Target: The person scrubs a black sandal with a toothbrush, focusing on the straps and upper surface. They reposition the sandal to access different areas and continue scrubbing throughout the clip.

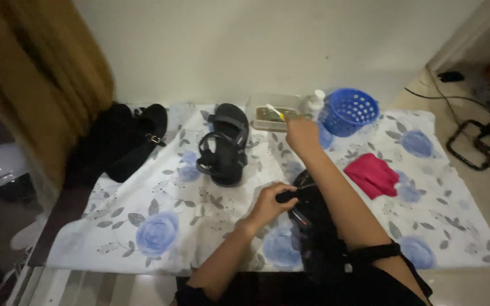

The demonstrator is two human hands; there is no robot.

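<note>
Your left hand [270, 203] is clenched around a black sandal [307, 207] close in front of you, just beside your right forearm. Your right hand [300, 133] reaches well ahead to the clear tray [265, 110], pinching a toothbrush [275, 112] that slants across it. Just right of that hand stand a white bottle [315, 102] and a blue basket [349, 111]. A second sandal [225, 144] lies ahead-left of your left hand, pointing away from you, with bare floral cloth [160, 226] further left.

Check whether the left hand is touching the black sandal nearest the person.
Touching. The head view shows the left hand wrapped around a strap of the black sandal.
</note>
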